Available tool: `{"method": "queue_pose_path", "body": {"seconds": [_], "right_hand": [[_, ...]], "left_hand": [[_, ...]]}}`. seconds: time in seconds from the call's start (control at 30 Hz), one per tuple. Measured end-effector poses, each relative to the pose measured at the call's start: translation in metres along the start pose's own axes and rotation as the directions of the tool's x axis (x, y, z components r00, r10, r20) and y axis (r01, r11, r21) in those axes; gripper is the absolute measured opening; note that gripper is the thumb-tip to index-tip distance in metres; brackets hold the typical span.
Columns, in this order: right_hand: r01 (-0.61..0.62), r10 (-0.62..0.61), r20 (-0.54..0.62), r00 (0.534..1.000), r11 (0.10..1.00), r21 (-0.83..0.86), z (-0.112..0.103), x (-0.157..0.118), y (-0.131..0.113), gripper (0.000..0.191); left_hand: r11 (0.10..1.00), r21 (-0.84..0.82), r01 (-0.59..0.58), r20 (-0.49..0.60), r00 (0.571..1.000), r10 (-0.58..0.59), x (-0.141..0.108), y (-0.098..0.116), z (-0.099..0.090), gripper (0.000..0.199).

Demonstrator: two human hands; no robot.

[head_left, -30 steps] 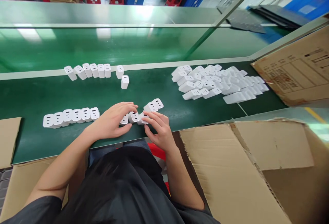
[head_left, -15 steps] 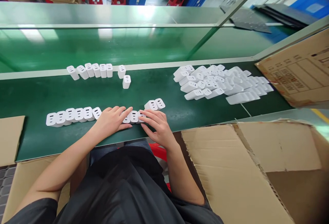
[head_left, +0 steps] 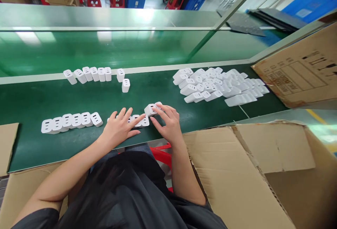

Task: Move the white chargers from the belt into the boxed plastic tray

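Note:
White charger blocks with port slots stand in a short row (head_left: 144,121) by the table's near edge. My left hand (head_left: 118,127) lies over this row with its fingers spread, covering part of it. My right hand (head_left: 168,122) is at a pair of chargers (head_left: 149,109) just behind the row's right end. Its fingertips reach over the right one of the pair and partly hide it, with the thumb apart in front. Left of my left hand, several more chargers (head_left: 67,121) form a line, the rightmost one tilted.
Farther back stand another line of chargers (head_left: 94,74) and a separate charger (head_left: 126,85). A large group of chargers (head_left: 210,83) lies at the right, near an upright carton (head_left: 300,67). An open cardboard box (head_left: 223,166) is beside me, below the table edge.
My right hand has moved from the near row's right end to the pair behind it. My left hand's fingers have spread wider. The whole view has shifted slightly.

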State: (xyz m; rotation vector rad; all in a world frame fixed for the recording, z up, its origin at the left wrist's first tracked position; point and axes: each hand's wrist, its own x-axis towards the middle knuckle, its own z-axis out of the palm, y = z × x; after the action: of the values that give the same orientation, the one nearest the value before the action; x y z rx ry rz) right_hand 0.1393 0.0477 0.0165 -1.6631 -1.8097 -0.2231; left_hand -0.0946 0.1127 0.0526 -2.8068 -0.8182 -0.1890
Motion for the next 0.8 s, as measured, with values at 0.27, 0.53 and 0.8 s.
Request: {"method": "queue_pose_path", "body": {"seconds": [0.27, 0.53, 0.8], "right_hand": [[0.026, -0.026, -0.010, 1.000, 0.999, 0.041, -0.001, -0.016, -0.009, 0.031], [-0.068, 0.075, -0.028, 0.997, 0.977, 0.200, -0.015, -0.023, -0.007, 0.058], [-0.158, 0.141, 0.072, 0.987, 0.904, 0.398, -0.007, -0.022, 0.008, 0.037]], "left_hand": [[1.000, -0.006, -0.001, 0.008, 1.000, 0.001, -0.001, 0.002, 0.004, 0.047], [1.000, -0.023, -0.019, 0.008, 1.000, 0.019, 0.001, 0.001, 0.000, 0.047], [1.000, -0.013, -0.021, 0.019, 1.000, 0.021, 0.000, 0.000, -0.001, 0.048]]}}
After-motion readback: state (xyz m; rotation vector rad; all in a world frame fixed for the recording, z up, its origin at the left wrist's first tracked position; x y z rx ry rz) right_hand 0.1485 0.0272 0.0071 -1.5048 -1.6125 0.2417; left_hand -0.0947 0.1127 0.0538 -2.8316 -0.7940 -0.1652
